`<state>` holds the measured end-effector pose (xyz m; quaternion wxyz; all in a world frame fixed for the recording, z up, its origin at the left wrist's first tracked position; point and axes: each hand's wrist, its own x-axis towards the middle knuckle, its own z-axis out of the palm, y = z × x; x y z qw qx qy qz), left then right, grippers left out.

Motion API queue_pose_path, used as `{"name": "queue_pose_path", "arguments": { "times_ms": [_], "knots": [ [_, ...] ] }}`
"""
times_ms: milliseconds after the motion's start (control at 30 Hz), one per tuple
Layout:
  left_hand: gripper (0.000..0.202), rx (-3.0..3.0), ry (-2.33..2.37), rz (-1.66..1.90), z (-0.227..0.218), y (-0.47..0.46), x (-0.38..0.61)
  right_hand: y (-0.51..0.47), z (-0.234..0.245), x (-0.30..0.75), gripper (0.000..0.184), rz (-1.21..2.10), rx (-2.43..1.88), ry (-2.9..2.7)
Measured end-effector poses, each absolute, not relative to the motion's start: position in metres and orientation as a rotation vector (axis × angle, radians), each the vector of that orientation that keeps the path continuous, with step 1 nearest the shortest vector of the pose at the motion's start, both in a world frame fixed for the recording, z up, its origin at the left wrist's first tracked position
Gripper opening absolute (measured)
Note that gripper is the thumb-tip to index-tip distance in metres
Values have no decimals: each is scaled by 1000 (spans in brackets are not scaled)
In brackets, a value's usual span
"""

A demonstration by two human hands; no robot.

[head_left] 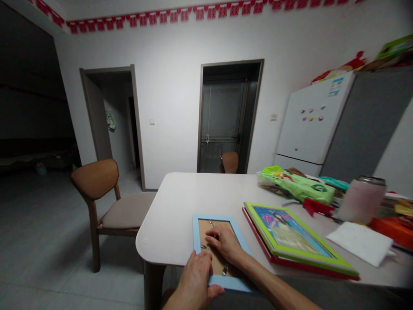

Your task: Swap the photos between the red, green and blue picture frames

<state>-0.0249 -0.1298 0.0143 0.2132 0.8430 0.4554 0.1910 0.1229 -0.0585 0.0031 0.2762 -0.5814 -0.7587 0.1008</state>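
A light blue picture frame (195, 232) lies face down near the table's front edge, its brown backing board (203, 230) showing. Small metal clips (225, 270) sit along the edges of the board, and a few metal bits show near its middle. My left hand (197, 273) grips the frame's lower left side, thumb lying over the near edge. Over the board is my right hand (227, 244), fingers bent and drawn together at the surface. Whatever lies under those fingertips is hidden. To the right, a green picture frame (290, 232) with a picture of a figure rests on a red frame (258, 241).
Right of the frames are a white folded cloth or paper (361, 243), a pinkish jar (363, 200) and a green package (297, 185). A wooden chair (95, 178) stands left of the white table (174, 202). A fridge (312, 116) is at the back right.
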Motion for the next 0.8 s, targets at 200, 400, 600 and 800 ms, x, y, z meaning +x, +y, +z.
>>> {"name": "queue_pose_path", "arguments": {
  "times_ms": [200, 400, 600, 800],
  "knots": [
    [63, 2313, 1284, 512, 12, -133, -23, -15, -10, 135, 23, 229, -1817, -1847],
    [64, 2324, 1282, 507, 11, -133, -21, 6, -19, 135, 24, 185, -1988, -1752],
    [62, 2321, 1290, 505, 9, -137, -22, 11, -23, 137, 22, 154, -2008, -1787],
    [60, 2349, 1322, 470, 13, -138, -20, 16, -21, 135, 21, 114, -2044, -1755]
  ]
}}
